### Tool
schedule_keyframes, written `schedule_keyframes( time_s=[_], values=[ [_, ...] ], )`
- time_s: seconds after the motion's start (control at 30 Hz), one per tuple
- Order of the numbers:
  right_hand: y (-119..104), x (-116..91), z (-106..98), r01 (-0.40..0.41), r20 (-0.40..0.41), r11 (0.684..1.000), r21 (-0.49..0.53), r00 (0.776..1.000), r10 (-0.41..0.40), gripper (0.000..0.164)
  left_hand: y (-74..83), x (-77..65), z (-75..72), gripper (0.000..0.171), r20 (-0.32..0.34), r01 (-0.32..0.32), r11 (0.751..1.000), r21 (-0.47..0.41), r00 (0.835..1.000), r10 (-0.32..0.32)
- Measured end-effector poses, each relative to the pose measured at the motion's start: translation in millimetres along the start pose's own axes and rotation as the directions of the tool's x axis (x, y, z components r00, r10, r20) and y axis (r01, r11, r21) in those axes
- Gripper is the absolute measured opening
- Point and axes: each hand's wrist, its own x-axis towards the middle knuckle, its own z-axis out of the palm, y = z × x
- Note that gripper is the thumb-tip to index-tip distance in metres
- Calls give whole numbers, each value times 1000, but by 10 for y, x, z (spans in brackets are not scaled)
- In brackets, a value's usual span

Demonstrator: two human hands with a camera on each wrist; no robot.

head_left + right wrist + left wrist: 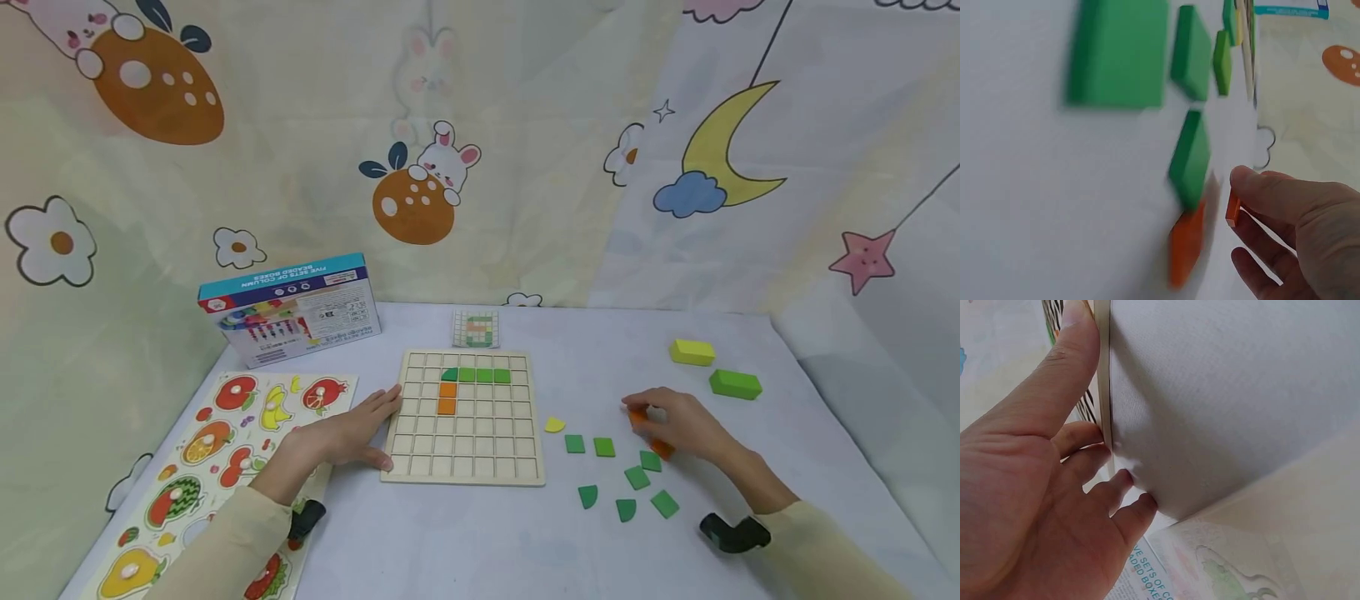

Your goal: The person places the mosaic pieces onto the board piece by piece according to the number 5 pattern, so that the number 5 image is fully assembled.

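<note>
My left hand (351,433) rests against the left edge of a wooden grid board (480,446), its thumb and fingers touching the side. On the board, a row of green square tiles (483,376) follows a green rounded tile (450,375), with two orange tiles (447,398) below it. My right hand (678,423) pinches an orange tile (1233,209) between thumb and fingers, right of the board. Beneath that hand, another orange tile (1186,244) lies on the table beside a green square tile (1190,159).
Loose green tiles (637,477) and a yellow tile (554,425) lie right of the board. Yellow (692,352) and green (735,384) blocks sit farther right. Behind the board is a pattern card (476,329); leftward are a box (300,321) and a fruit sheet (183,450).
</note>
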Motion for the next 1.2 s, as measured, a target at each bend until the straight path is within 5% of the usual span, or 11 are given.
schedule_keyframes(
  time_s=[0.23, 0.63, 0.87, 1.2],
  values=[
    [-519, 395, 151, 33, 3, 999, 39, 999, -33, 39, 0, -1, -1, 101, 0, 1, 1000, 13, 1000, -1],
    [-1690, 1103, 724, 179, 76, 974, 142, 979, -191, 34, -10, -10, 4, 99, 2, 11, 1000, -14, 1000, -11],
    [-1829, 1206, 942, 150, 51, 979, 141, 986, -158, 36, 2, 7, 4, 99, 1, -1, 1000, 12, 1000, 1],
    [-1879, 1171, 1002, 99, 22, 989, 114, 995, -102, 34, 10, 0, -1, 98, -1, 11, 1000, 7, 1000, -11]
  ],
)
